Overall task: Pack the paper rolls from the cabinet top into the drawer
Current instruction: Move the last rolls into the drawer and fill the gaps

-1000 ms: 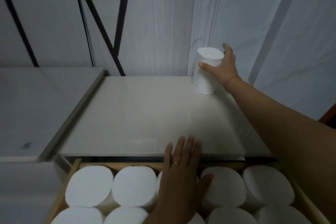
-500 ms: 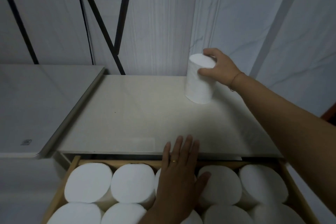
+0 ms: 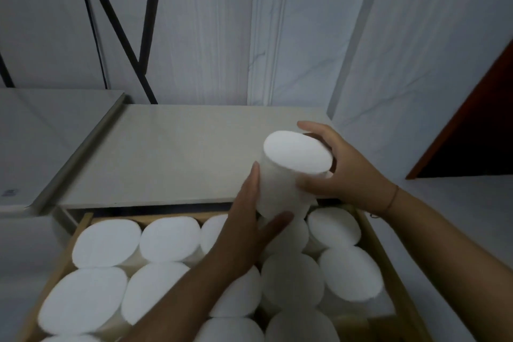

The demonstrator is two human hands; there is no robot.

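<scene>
Two hands hold one white paper roll (image 3: pixel 291 175) right now, and they are yours. Your right hand (image 3: pixel 347 169) wraps around the roll from its 3 o'clock side, with fingers curled on the far side and thumb pressed on the near side. Your left hand (image 3: pixel 247 230) touches the roll from 8 o'clock, fingers flat along its side and thumb tucked under the bottom. So both hands are closed on the same roll. The roll is tilted a little, its flat top facing you, and it sits in the air above the front edge of the cabinet top (image 3: pixel 172 158) and the back of the open drawer (image 3: pixel 80 233). The drawer is at 6 o'clock, and many packed rolls (image 3: pixel 108 241) stand upright in it, side by side and touching. A thin band (image 3: pixel 392 200) goes around your right wrist. A black metal frame (image 3: pixel 122 36) stands at 11 o'clock against the pale wall.
</scene>
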